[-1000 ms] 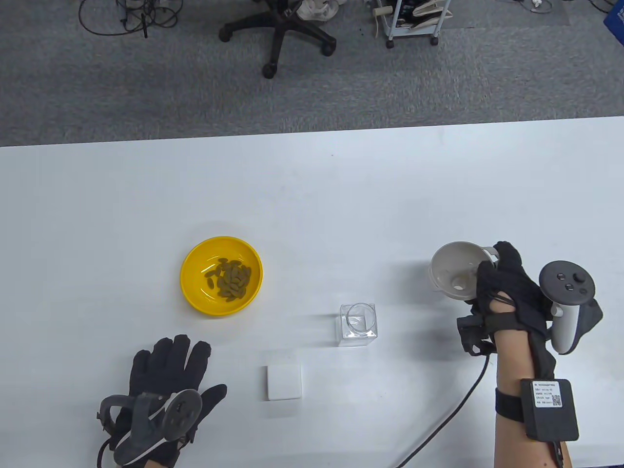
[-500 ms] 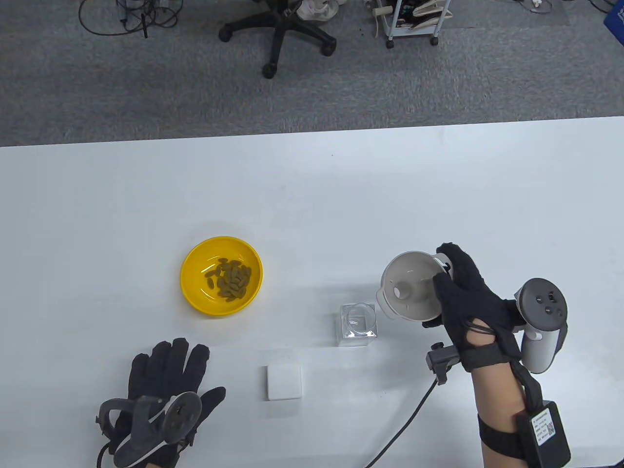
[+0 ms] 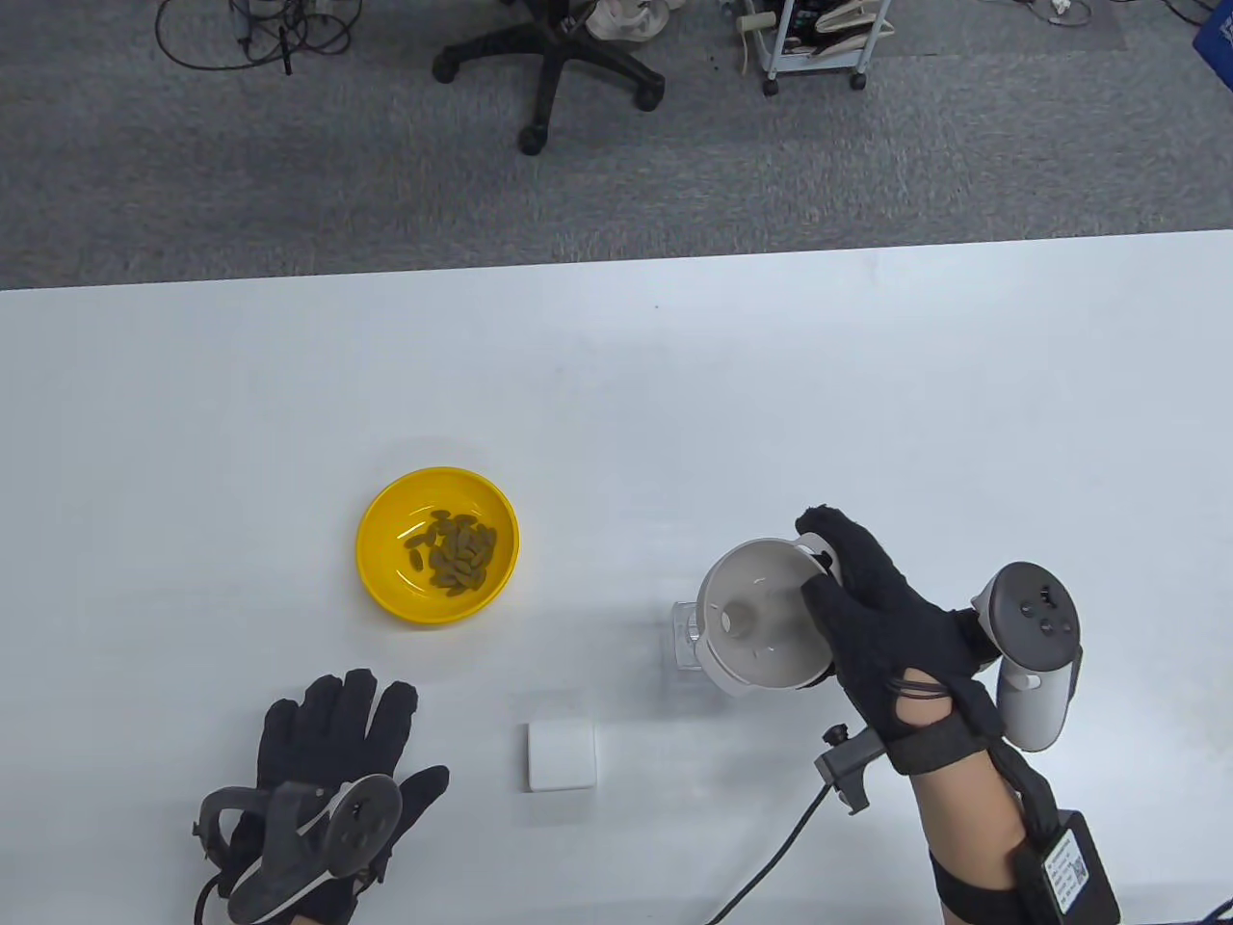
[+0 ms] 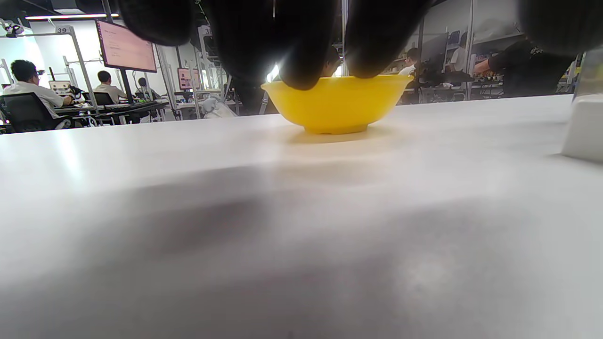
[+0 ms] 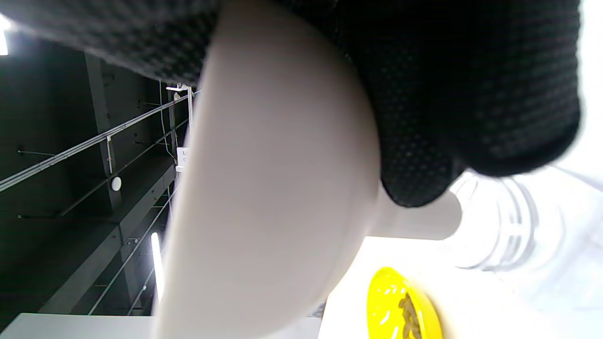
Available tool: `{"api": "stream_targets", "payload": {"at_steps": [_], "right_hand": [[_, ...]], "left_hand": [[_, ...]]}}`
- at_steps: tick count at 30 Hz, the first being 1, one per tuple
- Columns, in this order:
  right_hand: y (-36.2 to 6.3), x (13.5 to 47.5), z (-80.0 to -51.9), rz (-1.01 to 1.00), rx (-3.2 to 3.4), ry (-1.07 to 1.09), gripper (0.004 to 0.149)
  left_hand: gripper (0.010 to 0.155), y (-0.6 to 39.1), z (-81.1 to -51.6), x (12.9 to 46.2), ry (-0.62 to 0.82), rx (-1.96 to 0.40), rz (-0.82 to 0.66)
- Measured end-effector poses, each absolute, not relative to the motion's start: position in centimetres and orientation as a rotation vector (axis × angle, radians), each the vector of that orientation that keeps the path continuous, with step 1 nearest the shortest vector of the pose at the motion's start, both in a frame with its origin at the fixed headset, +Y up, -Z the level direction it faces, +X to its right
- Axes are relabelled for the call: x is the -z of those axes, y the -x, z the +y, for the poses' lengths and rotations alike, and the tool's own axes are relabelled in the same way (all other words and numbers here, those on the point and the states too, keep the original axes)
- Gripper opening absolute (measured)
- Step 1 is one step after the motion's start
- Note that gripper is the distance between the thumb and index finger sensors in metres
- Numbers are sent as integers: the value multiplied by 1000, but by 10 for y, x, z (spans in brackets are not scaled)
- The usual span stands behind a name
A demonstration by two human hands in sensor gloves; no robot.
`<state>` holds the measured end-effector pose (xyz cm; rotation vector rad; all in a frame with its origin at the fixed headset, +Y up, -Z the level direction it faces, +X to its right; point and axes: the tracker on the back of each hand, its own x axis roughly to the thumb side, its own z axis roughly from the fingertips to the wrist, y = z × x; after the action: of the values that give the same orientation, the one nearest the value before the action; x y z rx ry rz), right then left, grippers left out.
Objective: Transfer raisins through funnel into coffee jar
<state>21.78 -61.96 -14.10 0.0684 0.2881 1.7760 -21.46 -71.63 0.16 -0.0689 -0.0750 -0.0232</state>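
My right hand point(image 3: 872, 626) grips a white funnel point(image 3: 761, 617) by its rim and holds it over the clear glass jar point(image 3: 682, 636), which the funnel mostly hides. In the right wrist view the funnel's spout point(image 5: 419, 219) is at the jar's open mouth point(image 5: 494, 226). A yellow bowl point(image 3: 378, 583) holds several raisins point(image 3: 451, 553); it also shows in the left wrist view point(image 4: 335, 104). My left hand point(image 3: 332, 747) rests flat on the table, fingers spread, holding nothing.
A small white square lid point(image 3: 561, 756) lies on the table between my hands. A black cable point(image 3: 771, 867) runs from my right wrist to the near edge. The table's far edge borders a carpeted floor with an office chair point(image 3: 554, 58).
My right hand has carried the funnel left and nearer, from the right of the jar to above it. The left hand has stayed put.
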Motion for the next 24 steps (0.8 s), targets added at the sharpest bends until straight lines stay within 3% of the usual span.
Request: {"api": "stream_targets", "payload": {"at_steps": [19,24], "right_hand": [[-201,147,-653,316,-1927,-59,64],[-209,139,-642,290,-2014,-69,78]], "left_hand": [[83,213,-716,-3,62,22,-82],[83,215,-714,-3,52,7,-79]]}}
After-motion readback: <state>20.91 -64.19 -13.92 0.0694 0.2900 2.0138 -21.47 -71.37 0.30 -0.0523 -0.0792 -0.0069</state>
